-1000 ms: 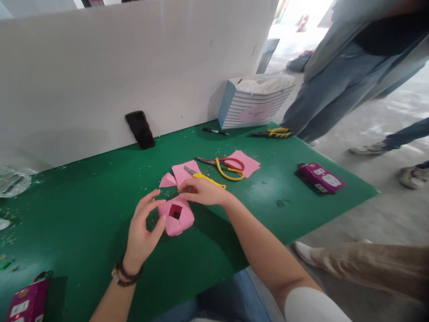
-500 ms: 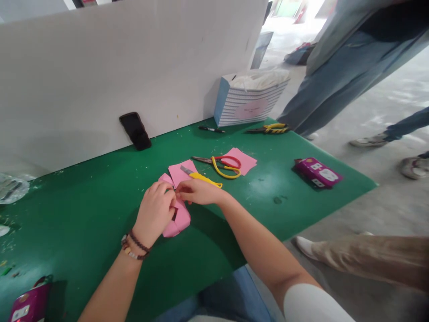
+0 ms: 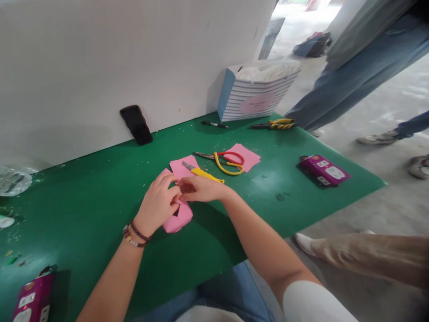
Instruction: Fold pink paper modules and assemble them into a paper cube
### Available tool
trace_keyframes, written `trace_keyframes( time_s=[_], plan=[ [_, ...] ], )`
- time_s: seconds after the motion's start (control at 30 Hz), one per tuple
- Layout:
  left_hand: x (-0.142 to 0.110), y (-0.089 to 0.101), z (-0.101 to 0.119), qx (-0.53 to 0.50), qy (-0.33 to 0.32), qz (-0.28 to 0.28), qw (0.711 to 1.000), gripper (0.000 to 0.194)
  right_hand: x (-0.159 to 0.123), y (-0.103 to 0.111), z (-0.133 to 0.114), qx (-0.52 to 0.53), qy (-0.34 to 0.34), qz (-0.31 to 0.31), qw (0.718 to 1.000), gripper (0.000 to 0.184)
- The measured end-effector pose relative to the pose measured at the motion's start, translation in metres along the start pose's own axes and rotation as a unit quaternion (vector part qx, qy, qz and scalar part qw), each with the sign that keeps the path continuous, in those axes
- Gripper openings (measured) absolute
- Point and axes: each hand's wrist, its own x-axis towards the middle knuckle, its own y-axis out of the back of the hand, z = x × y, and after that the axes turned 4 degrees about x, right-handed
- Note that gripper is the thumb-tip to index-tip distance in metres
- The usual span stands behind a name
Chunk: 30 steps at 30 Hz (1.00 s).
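A folded pink paper piece [image 3: 181,218] with a dark opening lies on the green table under my fingers. My left hand [image 3: 160,197] curls over its left side, gripping it. From the right, my right hand [image 3: 201,188] pinches the same paper, its fingertips meeting those of my left. Just behind lies a pink paper sheet [image 3: 179,166], with a yellow-handled utility knife [image 3: 204,173] across it. Scissors [image 3: 228,162] with red and yellow handles rest partly on a stack of pink paper squares [image 3: 246,156]. My fingers hide part of the folded paper.
A black phone [image 3: 136,125] leans on the white partition [image 3: 83,80]. Behind are a pen [image 3: 215,124], yellow-handled pliers [image 3: 275,124] and a striped paper bag [image 3: 259,96]. Purple power strips [image 3: 324,170] sit at right and front left. People stand beyond the table's [image 3: 100,192] right edge.
The view has shifted slightly, so the table items sit a little differently. Both hands stay on the folded paper, and the right fingers have shifted a little at its upper edge.
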Motion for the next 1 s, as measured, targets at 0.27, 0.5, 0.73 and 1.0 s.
trace_keyframes(
  time_s=[0.27,0.5,0.73,1.0],
  plan=[
    [0.004,0.003,0.001,0.003,-0.089,-0.001,0.996,0.021,0.0,-0.001,0.003,-0.006,0.035,0.003,0.999,0.013],
    [0.006,0.004,-0.004,0.017,-0.106,-0.032,0.994,0.02,0.0,-0.001,0.004,0.002,0.042,0.001,0.999,0.015],
    [0.008,0.006,-0.006,0.023,-0.116,-0.036,0.992,0.02,0.001,-0.001,0.009,0.01,0.037,-0.007,0.999,0.02],
    [0.01,0.001,-0.01,0.013,-0.144,-0.031,0.989,0.024,-0.001,0.001,0.009,0.019,0.041,-0.027,0.999,0.025]
  ],
)
